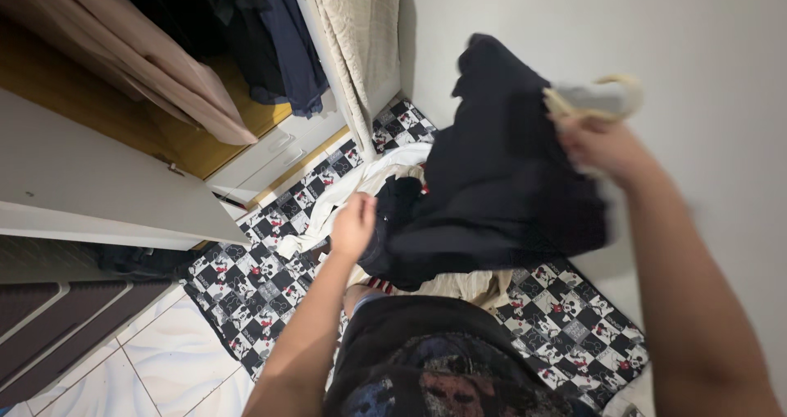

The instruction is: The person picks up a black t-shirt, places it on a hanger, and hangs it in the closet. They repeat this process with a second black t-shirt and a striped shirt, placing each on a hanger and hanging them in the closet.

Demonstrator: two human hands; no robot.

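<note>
My right hand is raised at the right and grips a dark navy garment by its pale lined collar; the cloth hangs blurred in mid-air. Lower at the centre, my left hand has its fingers curled at the garment's lower edge, next to a dark piece of clothing; whether it grips cloth is unclear. Beneath lies a heap of white and cream clothes on a black-and-white checkered cartoon-print mat.
An open wardrobe stands at the left, with a white door, hanging pink and dark blue clothes, and white drawers. A cream curtain hangs by the white wall. White floor tiles lie at the lower left.
</note>
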